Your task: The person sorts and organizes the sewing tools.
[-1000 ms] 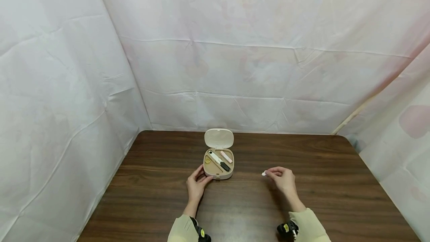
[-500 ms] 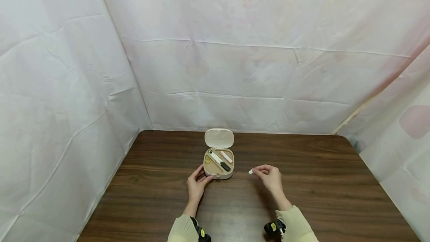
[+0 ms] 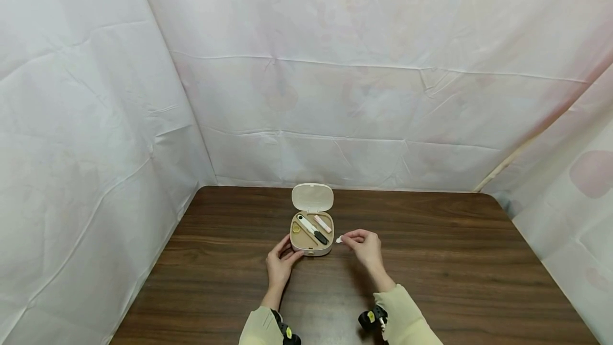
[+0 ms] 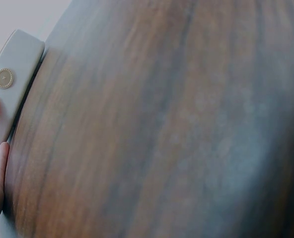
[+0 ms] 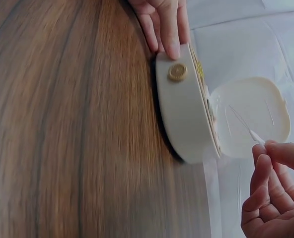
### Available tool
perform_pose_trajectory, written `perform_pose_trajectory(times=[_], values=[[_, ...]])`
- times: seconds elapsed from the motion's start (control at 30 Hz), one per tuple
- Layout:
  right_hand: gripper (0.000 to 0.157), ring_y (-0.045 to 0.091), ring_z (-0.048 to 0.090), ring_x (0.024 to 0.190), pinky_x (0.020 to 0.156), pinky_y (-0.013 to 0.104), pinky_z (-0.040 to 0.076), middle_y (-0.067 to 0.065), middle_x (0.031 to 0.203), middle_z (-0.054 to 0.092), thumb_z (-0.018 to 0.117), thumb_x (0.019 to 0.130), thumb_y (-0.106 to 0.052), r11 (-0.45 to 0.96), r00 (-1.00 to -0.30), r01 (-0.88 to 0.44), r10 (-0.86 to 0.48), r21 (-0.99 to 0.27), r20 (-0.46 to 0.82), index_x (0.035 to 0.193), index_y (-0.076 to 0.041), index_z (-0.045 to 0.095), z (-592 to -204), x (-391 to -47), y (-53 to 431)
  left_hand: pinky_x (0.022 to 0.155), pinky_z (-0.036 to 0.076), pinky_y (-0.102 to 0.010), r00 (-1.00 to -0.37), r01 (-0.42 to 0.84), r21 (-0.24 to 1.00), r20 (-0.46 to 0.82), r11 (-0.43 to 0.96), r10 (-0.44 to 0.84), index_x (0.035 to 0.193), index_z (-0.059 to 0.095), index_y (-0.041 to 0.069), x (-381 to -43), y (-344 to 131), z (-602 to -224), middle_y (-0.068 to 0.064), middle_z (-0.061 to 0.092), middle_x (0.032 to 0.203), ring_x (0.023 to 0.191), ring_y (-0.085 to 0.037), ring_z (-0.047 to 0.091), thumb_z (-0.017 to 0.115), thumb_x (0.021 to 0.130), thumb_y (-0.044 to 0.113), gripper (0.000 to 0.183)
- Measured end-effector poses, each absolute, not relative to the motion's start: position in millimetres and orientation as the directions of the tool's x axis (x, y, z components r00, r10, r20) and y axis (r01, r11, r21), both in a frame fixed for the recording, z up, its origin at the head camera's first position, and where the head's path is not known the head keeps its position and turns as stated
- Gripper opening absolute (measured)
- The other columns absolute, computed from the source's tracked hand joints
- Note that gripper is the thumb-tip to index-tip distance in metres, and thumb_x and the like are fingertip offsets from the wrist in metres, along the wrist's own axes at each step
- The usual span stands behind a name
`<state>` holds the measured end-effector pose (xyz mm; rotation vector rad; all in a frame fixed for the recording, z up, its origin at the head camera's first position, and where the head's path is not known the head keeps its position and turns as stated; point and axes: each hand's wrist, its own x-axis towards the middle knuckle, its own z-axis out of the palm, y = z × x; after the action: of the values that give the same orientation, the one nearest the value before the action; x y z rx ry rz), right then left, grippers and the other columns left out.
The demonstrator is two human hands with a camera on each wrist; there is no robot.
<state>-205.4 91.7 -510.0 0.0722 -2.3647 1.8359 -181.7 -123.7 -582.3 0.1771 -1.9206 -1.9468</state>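
A beige sewing box (image 3: 311, 252) stands on the table, its pale lid (image 3: 312, 197) raised at the back. My left hand (image 3: 279, 268) grips the box's front left corner, thumb on the front wall near a round button clasp (image 5: 177, 72) and fingers along the side. Just right of the box, my right hand (image 3: 367, 249) pinches a small white needle threader (image 5: 257, 137) between thumb and forefinger. A fine wire loop sticks out of it toward the lid in the right wrist view. Inside the box lie a white-and-black tool (image 3: 309, 226), a pink piece (image 3: 322, 223) and a yellow ring-like piece (image 3: 296, 229).
The dark wooden table (image 3: 431, 222) reaches out on both sides of the box. White patterned sheets (image 3: 306, 95) hang behind it and at the sides. A black wrist camera (image 3: 369, 319) sits at the right sleeve.
My right hand has moved left with the needle threader, from well right of the box to close beside its right edge. The left hand and the box have stayed put.
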Motion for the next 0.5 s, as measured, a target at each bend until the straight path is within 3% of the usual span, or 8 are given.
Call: perform_pose_trajectory(times=[0.1,0.27,0.5], values=[[0.012,0.025,0.059,0.049,0.038,0.019,0.041,0.011,0.06,0.064,0.072,0.074,-0.011,0.229,-0.983,-0.167,0.035,-0.959,0.179,0.07,-0.001,0.066,-509,-206,85,0.076,0.05,-0.046,-0.915,0.189,0.982,0.18,0.011,-0.362,0.114,0.057,-0.006,-180,-123,-576,-0.027,0.058,0.1,0.093,-0.04,0.054,0.074,0.062,-0.01,0.055],[0.008,0.037,0.06,0.057,0.041,0.019,0.044,0.017,0.065,0.064,0.07,0.074,-0.005,0.235,-0.996,-0.043,0.063,-0.971,0.059,0.072,0.001,0.066,-510,-212,69,0.076,0.047,-0.052,-0.916,0.198,0.98,0.188,0.008,-0.355,0.113,0.054,-0.012,-175,-121,-562,-0.031,0.056,0.099,0.092,-0.044,0.052,0.071,0.063,-0.014,0.053],[0.009,0.032,0.061,0.059,0.041,0.017,0.044,0.012,0.064,0.065,0.071,0.073,-0.004,0.241,-0.997,-0.005,0.079,-0.971,0.025,0.074,0.003,0.066,-514,-219,48,0.075,0.05,-0.047,-0.911,0.207,0.978,0.2,0.022,-0.359,0.113,0.055,-0.01,-178,-123,-571,-0.029,0.058,0.099,0.092,-0.041,0.054,0.073,0.062,-0.012,0.054]])
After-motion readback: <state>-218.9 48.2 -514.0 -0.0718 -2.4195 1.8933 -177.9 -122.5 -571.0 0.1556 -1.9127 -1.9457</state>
